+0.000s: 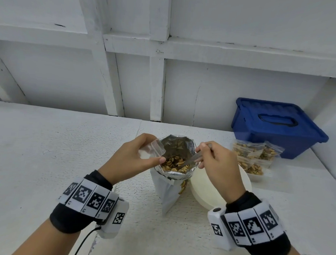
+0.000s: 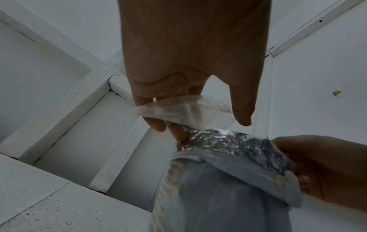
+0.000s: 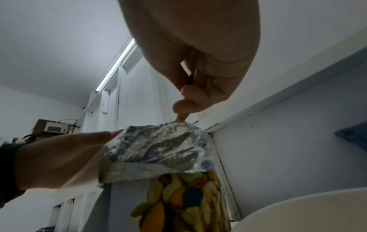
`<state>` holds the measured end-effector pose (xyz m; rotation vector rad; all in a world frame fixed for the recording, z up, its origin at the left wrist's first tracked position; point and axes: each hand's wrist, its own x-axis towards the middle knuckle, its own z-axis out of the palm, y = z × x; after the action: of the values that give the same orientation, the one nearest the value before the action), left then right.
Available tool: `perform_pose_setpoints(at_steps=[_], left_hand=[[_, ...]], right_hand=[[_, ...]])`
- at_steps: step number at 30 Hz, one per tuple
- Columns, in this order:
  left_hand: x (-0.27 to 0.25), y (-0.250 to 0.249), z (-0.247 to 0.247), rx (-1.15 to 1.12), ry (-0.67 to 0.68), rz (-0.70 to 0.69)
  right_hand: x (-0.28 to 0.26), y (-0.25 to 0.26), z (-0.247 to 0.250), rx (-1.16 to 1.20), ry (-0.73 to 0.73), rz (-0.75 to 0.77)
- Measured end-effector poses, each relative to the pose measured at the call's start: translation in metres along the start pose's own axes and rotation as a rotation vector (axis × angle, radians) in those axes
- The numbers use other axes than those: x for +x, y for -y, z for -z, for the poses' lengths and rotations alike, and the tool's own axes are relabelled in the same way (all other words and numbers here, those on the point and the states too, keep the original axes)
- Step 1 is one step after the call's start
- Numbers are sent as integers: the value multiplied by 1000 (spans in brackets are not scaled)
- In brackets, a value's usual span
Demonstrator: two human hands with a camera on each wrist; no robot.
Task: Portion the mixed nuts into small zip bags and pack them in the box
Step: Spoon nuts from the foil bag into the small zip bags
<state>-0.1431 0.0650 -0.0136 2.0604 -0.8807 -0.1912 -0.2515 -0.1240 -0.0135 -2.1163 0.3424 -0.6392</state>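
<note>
Foil-lined stand-up pouch [image 1: 173, 166] at frame centre stands open on the white tabletop [image 1: 66, 142], mixed nuts [image 1: 174, 163] inside. Left hand [image 1: 131, 160] pinches an empty clear small zip bag [image 1: 152, 149] at its rim; right hand [image 1: 219, 164] pinches a metal spoon [image 1: 192, 159], bowl buried in nuts. Filled zip bags [image 1: 254, 156] sit mid-right before the closed blue plastic box [image 1: 275, 126]. A round white lid [image 1: 205, 188] is half hidden by the right wrist.

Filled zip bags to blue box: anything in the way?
Yes: the blue box has its lid on, so the filled zip bags piled against its front cannot go in yet. Nothing else visible lies between them. The left hand holds an empty zip bag; the right hand holds a spoon.
</note>
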Motion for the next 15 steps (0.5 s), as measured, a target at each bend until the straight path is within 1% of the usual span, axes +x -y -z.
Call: perform_pose_setpoints(at_steps=[4,6,10,15], left_hand=[[1,1,1,-12,0,11],[2,1,2,-2,14,21],[5,-5,5,74,44,15],[13,-10,14,242,23,-11]], right_hand=[[5,-6,8,196,-83,-214],[7,-8,12,265,-117,-284],[12,-10,20,339,-177,-321],[20,-11,31,349,-219,-312]])
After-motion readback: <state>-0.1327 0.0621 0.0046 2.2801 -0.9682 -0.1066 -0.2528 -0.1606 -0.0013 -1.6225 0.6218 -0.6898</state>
